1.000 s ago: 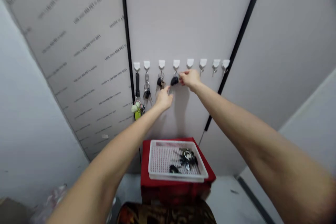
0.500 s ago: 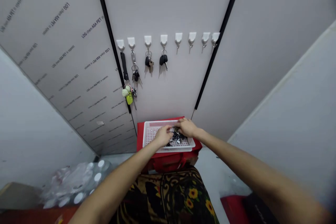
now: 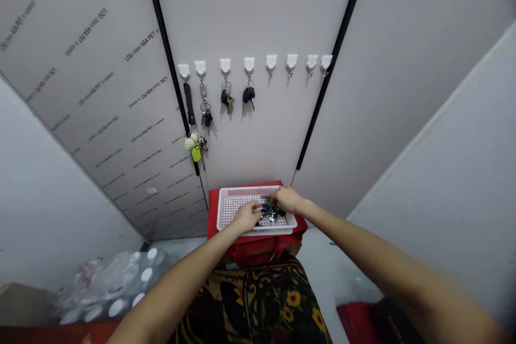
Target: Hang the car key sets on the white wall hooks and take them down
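Note:
A white plastic basket (image 3: 237, 192) holds a pile of keys (image 3: 271, 212) on metal rings with clips, heaped in its right half. My left hand (image 3: 246, 217) reaches in over the front rim, thumb and fingers apart beside the left edge of the pile. From the right, my right hand (image 3: 287, 200) comes in over the back corner, its fingers curled down and closed on keys at the top of the heap. Its fingertips are partly hidden. Several key sets hang on the wall: a strap with a yellow-green tag (image 3: 196, 152), a clip bunch (image 3: 207, 117) and black-headed keys (image 3: 249, 95).
A row of white adhesive hooks (image 3: 271, 61) runs along the wall; the four on the right carry nothing. Under the basket is a red bag (image 3: 213, 215). Wrapped bottles (image 3: 116, 307) stand at lower left, a red and black item (image 3: 358, 322) at lower right.
My left hand has drawn back slightly left and down from the pile, uncovering more keys. My right hand stays at the back right of the basket. The view has shifted slightly.

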Tool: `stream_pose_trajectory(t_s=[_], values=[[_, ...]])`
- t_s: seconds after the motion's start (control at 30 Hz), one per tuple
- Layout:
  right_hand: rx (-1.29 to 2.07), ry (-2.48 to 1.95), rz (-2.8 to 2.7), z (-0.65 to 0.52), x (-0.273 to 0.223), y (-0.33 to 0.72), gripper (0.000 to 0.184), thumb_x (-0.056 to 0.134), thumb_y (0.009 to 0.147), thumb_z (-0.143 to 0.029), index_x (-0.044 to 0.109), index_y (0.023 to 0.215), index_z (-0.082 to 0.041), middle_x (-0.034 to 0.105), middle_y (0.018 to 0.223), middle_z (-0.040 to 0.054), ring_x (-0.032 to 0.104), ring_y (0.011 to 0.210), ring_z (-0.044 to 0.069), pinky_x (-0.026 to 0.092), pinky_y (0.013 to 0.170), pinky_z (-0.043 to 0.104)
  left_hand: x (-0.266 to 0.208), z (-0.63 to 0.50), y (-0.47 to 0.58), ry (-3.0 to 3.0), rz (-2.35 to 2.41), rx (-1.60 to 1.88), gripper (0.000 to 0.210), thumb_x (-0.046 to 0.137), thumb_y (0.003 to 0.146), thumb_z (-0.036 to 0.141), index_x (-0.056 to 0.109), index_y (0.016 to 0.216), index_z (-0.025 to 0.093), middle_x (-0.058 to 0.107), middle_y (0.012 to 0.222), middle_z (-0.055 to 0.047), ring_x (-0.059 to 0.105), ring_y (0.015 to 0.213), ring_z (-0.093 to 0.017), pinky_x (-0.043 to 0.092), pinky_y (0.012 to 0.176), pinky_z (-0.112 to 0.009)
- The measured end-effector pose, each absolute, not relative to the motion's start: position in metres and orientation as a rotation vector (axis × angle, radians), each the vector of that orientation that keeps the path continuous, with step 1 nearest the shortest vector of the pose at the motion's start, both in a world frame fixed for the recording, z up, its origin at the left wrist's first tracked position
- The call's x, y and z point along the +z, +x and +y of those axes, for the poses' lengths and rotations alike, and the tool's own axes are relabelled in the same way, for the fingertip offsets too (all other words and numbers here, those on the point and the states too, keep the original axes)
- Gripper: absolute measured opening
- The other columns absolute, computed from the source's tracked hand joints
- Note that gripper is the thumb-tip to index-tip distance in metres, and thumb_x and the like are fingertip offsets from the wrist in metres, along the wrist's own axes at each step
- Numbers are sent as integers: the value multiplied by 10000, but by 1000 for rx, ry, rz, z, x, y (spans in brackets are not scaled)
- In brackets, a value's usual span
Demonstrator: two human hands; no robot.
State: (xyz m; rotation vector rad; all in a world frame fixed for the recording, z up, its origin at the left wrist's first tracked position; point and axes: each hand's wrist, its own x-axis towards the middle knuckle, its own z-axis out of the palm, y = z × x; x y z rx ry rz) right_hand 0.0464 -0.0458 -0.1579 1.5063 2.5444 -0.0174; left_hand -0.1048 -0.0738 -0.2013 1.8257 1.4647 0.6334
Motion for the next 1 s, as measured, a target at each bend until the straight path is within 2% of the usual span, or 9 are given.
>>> stream_pose_trajectory(t_s=[0.17,0.27,0.4,0.57,0.83,1.0], values=[[-2,1450,2582,-45,-158,48,193,396,597,-125,554,694,-180,577,769,65,476,789,185,310,651,275,-204,-75,-106,1803,1452,636,312,469,596,187,513,901,134,571,819,-46,502,709,-111,376,668,-216],[-80,1476,2615,-44,-154,50,151,395,590,-126,531,642,-165,576,710,53,495,696,150,323,597,237,-203,-76,-107,1790,1450,606,301,465,599,180,513,893,133,570,828,-48,503,720,-115,377,672,-220],[-406,1612,2737,-41,-141,53,100,399,598,-147,492,637,-151,548,583,16,476,538,93,326,496,180,-195,-75,-106,1760,1434,680,377,479,583,159,471,959,122,544,904,-67,498,761,-122,374,701,-226],[-935,1768,2806,-38,-117,48,67,386,626,-178,443,614,-144,507,497,-24,463,457,68,348,463,169,-182,-63,-99,1710,1243,930,477,527,565,195,412,1023,124,493,1006,-81,454,887,-131,337,785,-237],[-1257,1876,2872,-32,-79,39,51,372,644,-178,380,600,-154,453,471,-50,465,433,54,355,446,161,-165,-43,-89,1627,1119,1035,363,506,576,138,466,936,121,550,869,-44,488,743,-106,376,698,-234],[-1225,1938,3020,-24,-50,40,60,391,641,-192,376,596,-156,442,490,-54,471,434,49,367,455,162,-134,-34,-86,1617,1073,1076,214,453,618,174,516,809,100,554,720,-21,474,624,-80,379,595,-202]])
